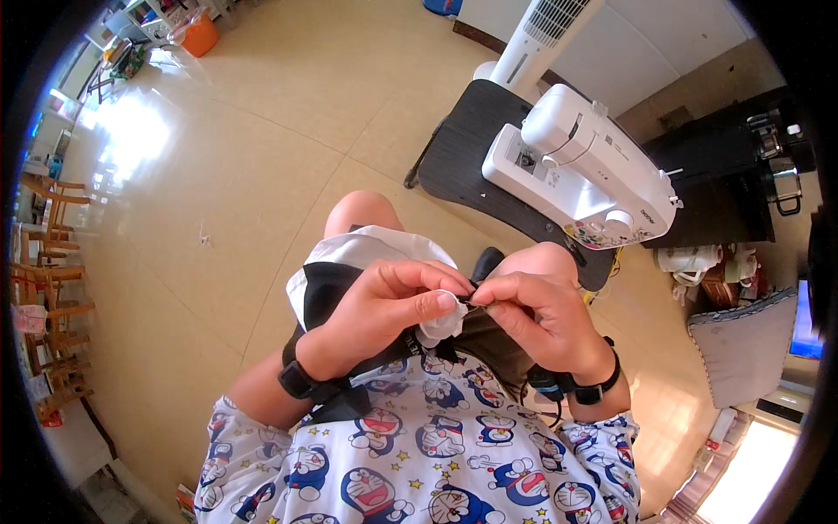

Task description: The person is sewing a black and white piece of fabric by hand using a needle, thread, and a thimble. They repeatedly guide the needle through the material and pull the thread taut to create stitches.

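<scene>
A black and white cloth (371,244) lies across my lap, its bunched white end (445,325) gathered under my fingers. My left hand (384,301) is closed on this cloth, thumb and fingers pressed together over a dark edge. Close beside it, my right hand (546,319) pinches something small and thin at the same dark edge. Whether that is a needle, a thread or a bit of the fabric I cannot tell. The two sets of fingertips almost touch above my lap.
A white sewing machine (585,170) stands on a small black table (467,144) ahead to the right, near my right knee. Behind it rises a white tower fan (546,39). A grey chair (742,345) is at the right, wooden stools (57,227) at the far left.
</scene>
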The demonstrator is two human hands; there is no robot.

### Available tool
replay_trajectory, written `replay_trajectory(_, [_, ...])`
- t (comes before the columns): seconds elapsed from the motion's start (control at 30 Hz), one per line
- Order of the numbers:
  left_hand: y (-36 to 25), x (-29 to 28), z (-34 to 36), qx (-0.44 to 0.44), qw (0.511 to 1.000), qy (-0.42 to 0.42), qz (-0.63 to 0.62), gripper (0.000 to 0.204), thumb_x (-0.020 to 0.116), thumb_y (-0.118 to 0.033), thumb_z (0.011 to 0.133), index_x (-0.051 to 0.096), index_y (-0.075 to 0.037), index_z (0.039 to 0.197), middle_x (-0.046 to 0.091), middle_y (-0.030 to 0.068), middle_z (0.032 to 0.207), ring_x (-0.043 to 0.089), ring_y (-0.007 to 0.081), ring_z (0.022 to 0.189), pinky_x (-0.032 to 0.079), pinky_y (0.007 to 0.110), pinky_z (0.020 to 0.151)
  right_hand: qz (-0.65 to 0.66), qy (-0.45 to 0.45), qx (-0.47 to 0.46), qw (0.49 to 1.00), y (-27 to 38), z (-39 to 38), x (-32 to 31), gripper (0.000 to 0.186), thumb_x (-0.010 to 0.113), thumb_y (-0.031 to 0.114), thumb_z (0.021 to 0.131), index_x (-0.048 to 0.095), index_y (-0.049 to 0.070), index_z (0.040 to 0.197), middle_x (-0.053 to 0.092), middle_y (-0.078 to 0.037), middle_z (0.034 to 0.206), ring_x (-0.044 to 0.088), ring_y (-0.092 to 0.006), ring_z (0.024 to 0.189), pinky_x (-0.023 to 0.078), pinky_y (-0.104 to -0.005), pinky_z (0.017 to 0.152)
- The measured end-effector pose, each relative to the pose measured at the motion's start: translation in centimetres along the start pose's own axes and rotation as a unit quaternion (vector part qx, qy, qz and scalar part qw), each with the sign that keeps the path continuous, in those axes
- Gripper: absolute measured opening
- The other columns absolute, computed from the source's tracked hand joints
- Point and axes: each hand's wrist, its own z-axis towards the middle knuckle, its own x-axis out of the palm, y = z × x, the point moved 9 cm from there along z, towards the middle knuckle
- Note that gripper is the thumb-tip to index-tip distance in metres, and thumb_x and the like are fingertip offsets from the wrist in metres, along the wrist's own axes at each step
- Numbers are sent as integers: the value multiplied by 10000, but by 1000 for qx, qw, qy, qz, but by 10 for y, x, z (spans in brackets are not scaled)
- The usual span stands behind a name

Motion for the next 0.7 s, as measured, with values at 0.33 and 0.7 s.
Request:
replay_trajectory(0.33, [1, 2, 0, -11, 1000, 7, 2, 162, 559, -114, 866, 605, 2, 969, 587, 24, 1000, 525, 74, 871, 415, 218, 775, -17, 2, -16, 1000, 3, 0, -1, 123, 556, 13, 794, 597, 31, 909, 610, -119, 729, 606, -247, 624, 449, -289, 536])
replay_trajectory(0.7, [1, 6, 1, -29, 1000, 3, 7, 134, 566, -103, 857, 605, 5, 926, 593, 22, 981, 531, 62, 851, 420, 213, 763, -19, 71, 31, 997, 0, 2, -4, 139, 590, 17, 742, 639, 61, 865, 596, -60, 857, 529, -225, 840, 383, -323, 759])
